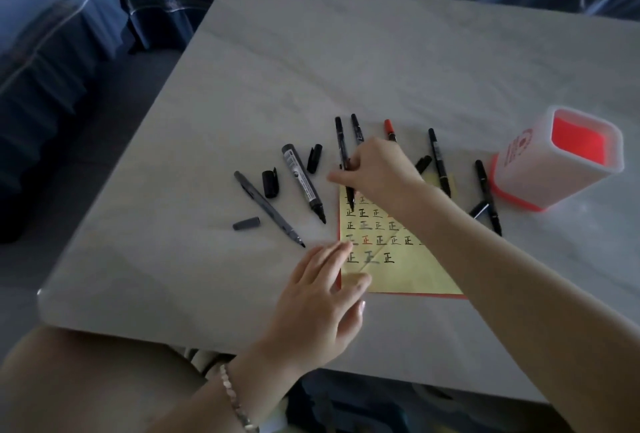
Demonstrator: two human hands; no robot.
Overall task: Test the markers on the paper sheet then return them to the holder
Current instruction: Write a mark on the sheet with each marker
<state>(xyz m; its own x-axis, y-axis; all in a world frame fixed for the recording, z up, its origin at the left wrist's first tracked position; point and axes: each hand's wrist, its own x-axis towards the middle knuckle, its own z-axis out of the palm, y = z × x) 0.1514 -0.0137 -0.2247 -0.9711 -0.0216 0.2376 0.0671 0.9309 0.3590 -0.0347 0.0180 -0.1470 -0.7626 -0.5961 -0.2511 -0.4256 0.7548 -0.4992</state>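
A yellow paper sheet with rows of written characters lies near the table's front edge. My right hand pinches a thin black marker, its tip down on the sheet's upper left corner. My left hand presses flat on the sheet's lower left corner, fingers straight. The white and red holder stands at the right with nothing visible inside. Left of the sheet lie an uncapped thick black marker and an uncapped grey marker.
Loose caps lie among the left markers. Beyond and right of the sheet lie a red marker and several black markers. A blue sofa borders the grey table.
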